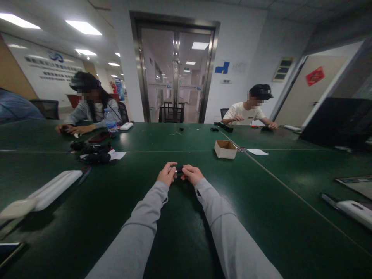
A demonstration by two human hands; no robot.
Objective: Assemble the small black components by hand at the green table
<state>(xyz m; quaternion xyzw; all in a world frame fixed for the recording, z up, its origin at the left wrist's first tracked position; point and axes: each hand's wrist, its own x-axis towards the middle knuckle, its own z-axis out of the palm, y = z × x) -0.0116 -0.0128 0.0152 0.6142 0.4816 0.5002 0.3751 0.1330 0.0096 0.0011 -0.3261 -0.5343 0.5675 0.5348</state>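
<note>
Both my hands meet over the middle of the green table [180, 217], with a small black object [179, 169] between them. My left hand [167, 173] grips its left end, where a bright metallic bit shows at the fingertips. On the other end, the thumb and fingers of my right hand [192, 174] are pinched. The object is too small and dark to name, and my fingers cover much of it. Ahead and to the right of my hands stands an open, shallow light-coloured box [226, 149].
A white device [58, 188], black gear [94, 152] and a water bottle [110, 122] are on the left. White paper [257, 152] lies beyond the box. A dark monitor [334, 122] and white device [356, 211] are at right. Two people sit across the table.
</note>
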